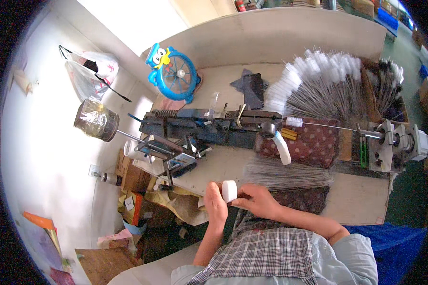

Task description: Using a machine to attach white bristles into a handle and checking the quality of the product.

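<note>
In front of my checked apron, a short white roll (pixel 229 191), perhaps tape, is held between my two hands. My left hand (pixel 216 203) closes around its left side, with the fingertips partly hidden. From the other side, my right hand (pixel 259 202) pinches its lower right edge. Just beyond my hands, a bundle of thin metal wires (pixel 290 175) lies on the table. Above it, a dark metal machine (pixel 209 126) carries a lever with a white wrapped handle (pixel 282 149). A small white-bristled brush head (pixel 295 122) is at the machine's right end, on a long wire.
Many white-bristled wire brushes (pixel 318 76) fan out at the back right. A motor unit (pixel 409 145) stands at the right edge. Beside the machine lie a dotted cushion (pixel 314 145) and a dark phone-like slab (pixel 255 90). A blue cartoon fan (pixel 176 76) stands behind.
</note>
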The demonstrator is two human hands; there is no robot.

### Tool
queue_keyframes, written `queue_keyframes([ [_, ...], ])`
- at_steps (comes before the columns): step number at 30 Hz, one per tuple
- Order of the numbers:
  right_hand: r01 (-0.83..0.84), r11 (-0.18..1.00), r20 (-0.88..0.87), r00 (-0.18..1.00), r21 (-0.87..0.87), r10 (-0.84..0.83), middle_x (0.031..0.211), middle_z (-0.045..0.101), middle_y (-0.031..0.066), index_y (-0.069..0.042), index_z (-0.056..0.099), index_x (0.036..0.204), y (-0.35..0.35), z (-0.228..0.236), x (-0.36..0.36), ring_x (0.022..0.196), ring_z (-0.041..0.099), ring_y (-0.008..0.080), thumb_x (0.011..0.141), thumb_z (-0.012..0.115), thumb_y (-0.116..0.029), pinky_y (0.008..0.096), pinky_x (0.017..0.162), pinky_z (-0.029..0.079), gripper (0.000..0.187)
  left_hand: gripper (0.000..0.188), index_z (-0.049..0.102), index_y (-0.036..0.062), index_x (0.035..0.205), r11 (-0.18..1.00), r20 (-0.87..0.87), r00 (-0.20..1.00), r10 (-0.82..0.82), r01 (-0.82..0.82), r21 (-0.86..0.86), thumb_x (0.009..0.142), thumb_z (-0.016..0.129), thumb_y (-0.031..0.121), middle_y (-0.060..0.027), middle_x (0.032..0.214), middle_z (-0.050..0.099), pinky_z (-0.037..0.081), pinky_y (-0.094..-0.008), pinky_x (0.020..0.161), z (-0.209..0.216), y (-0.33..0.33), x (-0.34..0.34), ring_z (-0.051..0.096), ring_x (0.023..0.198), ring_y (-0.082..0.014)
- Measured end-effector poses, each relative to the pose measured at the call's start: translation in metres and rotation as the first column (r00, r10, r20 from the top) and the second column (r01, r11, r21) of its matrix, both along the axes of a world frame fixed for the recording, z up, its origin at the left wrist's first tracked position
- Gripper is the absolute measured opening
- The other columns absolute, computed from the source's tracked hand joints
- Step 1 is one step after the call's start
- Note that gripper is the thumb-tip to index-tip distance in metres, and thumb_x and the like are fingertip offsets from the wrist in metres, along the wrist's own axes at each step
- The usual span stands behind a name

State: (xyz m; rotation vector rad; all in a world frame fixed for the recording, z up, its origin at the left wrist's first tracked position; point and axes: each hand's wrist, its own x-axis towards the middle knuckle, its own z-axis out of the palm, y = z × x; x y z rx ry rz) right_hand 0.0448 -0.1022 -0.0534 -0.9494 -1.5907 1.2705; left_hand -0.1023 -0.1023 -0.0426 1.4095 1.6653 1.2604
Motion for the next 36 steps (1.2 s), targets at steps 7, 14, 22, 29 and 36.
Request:
queue_keyframes([
  [7, -0.087, 0.995, -0.016, 0.996, -0.053, 0.086, 0.078, 0.057, 0.014, -0.004, 0.059, 0.091, 0.0, -0.001, 0.004, 0.07, 0.056, 0.0288, 0.082, 0.058, -0.03, 0.0369, 0.064, 0.044, 0.027, 0.026, 0.05, 0.0028, 0.071, 0.999, 0.113, 0.993, 0.033, -0.029, -0.036, 0.088, 0.057, 0.021, 0.0001, 0.067, 0.051, 0.037, -0.0223, 0.053, 0.018, -0.002, 0.014, 0.045, 0.061, -0.005],
  [14, -0.112, 0.993, -0.153, 0.983, -0.048, 0.103, 0.08, 0.058, 0.0137, -0.003, 0.057, 0.092, -0.003, -0.004, 0.001, 0.073, 0.057, 0.0283, 0.086, 0.053, -0.031, 0.0366, 0.067, 0.044, 0.028, 0.021, 0.052, 0.0036, 0.071, 0.996, 0.252, 0.967, 0.025, -0.002, -0.089, 0.085, 0.062, 0.017, 0.0011, 0.068, 0.053, 0.038, -0.0202, 0.055, 0.024, 0.0, 0.015, 0.046, 0.062, -0.0037],
  [22, -0.221, 0.931, -0.315, 0.941, -0.292, 0.124, 0.073, 0.058, 0.0037, -0.003, 0.058, 0.086, -0.003, 0.007, 0.007, 0.068, 0.052, 0.0107, 0.091, 0.049, -0.031, 0.0272, 0.064, 0.044, 0.03, 0.033, 0.054, -0.0012, 0.116, 0.982, 0.361, 0.928, -0.089, 0.143, -0.125, 0.092, 0.046, 0.02, -0.0087, 0.1, 0.061, 0.046, -0.0249, 0.069, 0.016, -0.002, 0.008, 0.057, 0.081, -0.0128],
  [29, -0.288, 0.889, -0.452, 0.886, -0.357, 0.106, 0.073, 0.058, 0.0018, -0.003, 0.057, 0.082, 0.003, 0.009, 0.014, 0.066, 0.05, 0.0087, 0.092, 0.048, -0.029, 0.0244, 0.061, 0.042, 0.029, 0.044, 0.045, -0.0091, 0.122, 0.942, 0.488, 0.831, -0.267, 0.332, -0.05, 0.088, 0.045, 0.02, -0.0127, 0.098, 0.059, 0.05, -0.0267, 0.058, 0.028, -0.011, 0.004, 0.059, 0.072, -0.0161],
  [36, -0.46, 0.764, -0.641, 0.764, -0.453, 0.081, 0.071, 0.057, 0.0035, -0.004, 0.055, 0.079, 0.006, 0.011, 0.014, 0.063, 0.052, 0.0114, 0.09, 0.051, -0.029, 0.0252, 0.058, 0.042, 0.027, 0.05, 0.044, -0.0103, 0.12, 0.899, 0.483, 0.807, -0.34, 0.43, -0.085, 0.086, 0.053, 0.025, -0.0143, 0.094, 0.06, 0.051, -0.0273, 0.059, 0.027, -0.016, -0.013, 0.061, 0.072, -0.0182],
])
